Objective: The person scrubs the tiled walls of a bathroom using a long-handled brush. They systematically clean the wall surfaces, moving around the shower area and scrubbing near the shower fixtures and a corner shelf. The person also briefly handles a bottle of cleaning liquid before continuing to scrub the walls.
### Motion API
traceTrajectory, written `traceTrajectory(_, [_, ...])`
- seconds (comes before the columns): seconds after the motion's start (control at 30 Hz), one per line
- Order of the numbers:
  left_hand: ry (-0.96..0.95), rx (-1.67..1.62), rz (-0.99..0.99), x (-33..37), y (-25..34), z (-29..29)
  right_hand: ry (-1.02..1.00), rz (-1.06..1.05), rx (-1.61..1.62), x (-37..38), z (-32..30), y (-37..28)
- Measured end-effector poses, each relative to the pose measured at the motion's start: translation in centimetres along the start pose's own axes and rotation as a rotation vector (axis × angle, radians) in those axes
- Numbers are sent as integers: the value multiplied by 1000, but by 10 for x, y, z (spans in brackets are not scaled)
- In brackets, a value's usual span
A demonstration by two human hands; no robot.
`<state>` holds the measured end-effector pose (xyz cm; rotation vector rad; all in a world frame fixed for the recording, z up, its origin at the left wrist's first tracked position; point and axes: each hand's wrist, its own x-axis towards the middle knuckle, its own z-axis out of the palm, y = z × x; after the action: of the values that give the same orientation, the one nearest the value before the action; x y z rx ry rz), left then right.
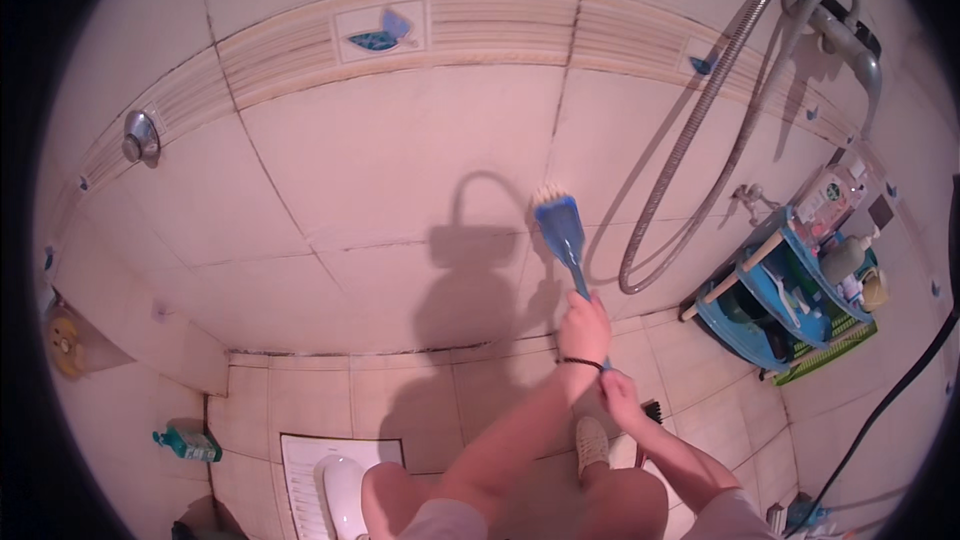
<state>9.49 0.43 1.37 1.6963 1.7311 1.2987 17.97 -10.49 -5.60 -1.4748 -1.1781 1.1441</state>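
A long-handled scrub brush (562, 230) with a blue head and pale bristles is held up against the tiled wall (420, 160). Its bristles meet the wall close to a vertical grout line, or nearly so. Wrapped round the handle below the head is my left hand (585, 328), with a dark band at its wrist. Just beneath, my right hand (620, 395) is closed round the lower end of the handle, which is mostly hidden by the fingers.
A blue corner shelf (765, 290) with bottles stands at right, beside a hanging metal shower hose (680, 155). A squat toilet (343, 490) is set in the floor at lower left, near a green bottle (188, 443). A black cable (895, 395) runs down the right side.
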Motion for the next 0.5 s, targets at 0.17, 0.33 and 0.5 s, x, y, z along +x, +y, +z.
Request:
traceTrajectory(0.17, [164, -20, 225, 89, 73, -68, -39, -277, 296, 75, 49, -86])
traceTrajectory(0.33, [50, 32, 143, 61, 20, -44, -105, -100, 519, 75, 64, 11])
traceTrajectory(0.5, [-56, 89, -98, -1, -60, -17, -78, -244, -74, 25, 57, 42])
